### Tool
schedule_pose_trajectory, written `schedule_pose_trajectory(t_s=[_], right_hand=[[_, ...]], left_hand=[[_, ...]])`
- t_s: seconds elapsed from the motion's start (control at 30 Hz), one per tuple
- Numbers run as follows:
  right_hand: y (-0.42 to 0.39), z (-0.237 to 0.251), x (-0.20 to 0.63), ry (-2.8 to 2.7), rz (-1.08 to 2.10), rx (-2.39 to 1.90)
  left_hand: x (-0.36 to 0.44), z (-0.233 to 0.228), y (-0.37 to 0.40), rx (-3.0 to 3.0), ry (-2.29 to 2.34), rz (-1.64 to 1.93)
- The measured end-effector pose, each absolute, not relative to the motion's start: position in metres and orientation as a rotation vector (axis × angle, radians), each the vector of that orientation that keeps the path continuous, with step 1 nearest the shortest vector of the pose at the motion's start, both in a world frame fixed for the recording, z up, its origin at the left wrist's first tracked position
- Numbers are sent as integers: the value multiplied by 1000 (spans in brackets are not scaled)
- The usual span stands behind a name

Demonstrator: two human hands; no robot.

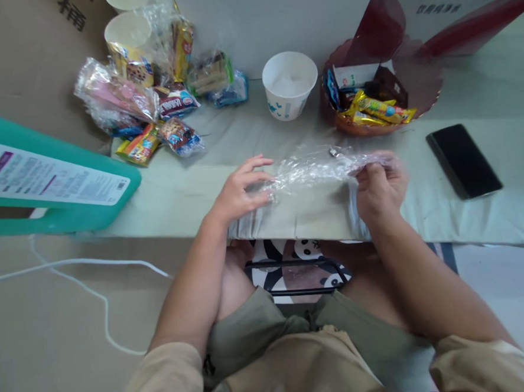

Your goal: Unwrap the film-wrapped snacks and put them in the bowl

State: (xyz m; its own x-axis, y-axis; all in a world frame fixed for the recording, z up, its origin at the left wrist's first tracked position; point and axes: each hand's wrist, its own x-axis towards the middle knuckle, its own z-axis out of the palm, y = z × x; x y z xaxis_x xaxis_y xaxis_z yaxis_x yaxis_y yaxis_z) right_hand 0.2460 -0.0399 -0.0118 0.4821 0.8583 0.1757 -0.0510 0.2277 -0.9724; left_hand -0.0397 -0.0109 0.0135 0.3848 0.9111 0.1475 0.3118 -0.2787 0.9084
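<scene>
Two hands are positioned at the near edge of the desk (182,192). Right hand (381,188): fingers (376,172) closed, with the thumb pressed against the curled index finger, pinching one end of a crumpled clear plastic wrapper (311,169). Left hand (239,188): fingers spread, thumb held apart; the opposite end of the wrapper lies at the fingertips, and whether they touch it cannot be determined. The wrapper spans the gap between both hands.

Beyond the wrapper, a white paper cup (286,103) stands upright. To its right, a translucent reddish bowl (426,82) contains yellow packets (381,109) and other wrapped items. A dark phone (464,160) lies flat, right of the right hand. Left of the cup, wrapped snacks (181,136) lie in a pile. At the left edge is a teal container (64,152) with a printed label.
</scene>
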Motion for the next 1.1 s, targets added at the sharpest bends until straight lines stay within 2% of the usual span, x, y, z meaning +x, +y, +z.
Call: schedule_pose_trajectory(t_s=[0.2,0.43,0.6,0.67,0.77,0.83,0.97,1.1], right_hand=[[-44,-11,247,-831,765,-1143],[-44,-3,234,-865,658,-1127],[-44,-1,232,-891,533,-1159],[-43,-2,233,-897,526,-1177],[-40,-3,232,-880,514,-1182],[-37,-4,232,-850,517,-1166],[-30,-9,238,-781,570,-1154],[-24,-18,257,-715,735,-1234]], left_hand=[[-20,10,-10,1219,1269,1406],[-4,13,-9,1187,1527,1471],[-15,18,-9,1251,1480,1588],[-19,22,-9,1143,1279,1458],[-20,25,-11,1108,1091,1071],[-19,25,-13,1141,1156,901],[-21,28,-12,1202,1361,849],[-34,36,-8,1216,1306,603]])
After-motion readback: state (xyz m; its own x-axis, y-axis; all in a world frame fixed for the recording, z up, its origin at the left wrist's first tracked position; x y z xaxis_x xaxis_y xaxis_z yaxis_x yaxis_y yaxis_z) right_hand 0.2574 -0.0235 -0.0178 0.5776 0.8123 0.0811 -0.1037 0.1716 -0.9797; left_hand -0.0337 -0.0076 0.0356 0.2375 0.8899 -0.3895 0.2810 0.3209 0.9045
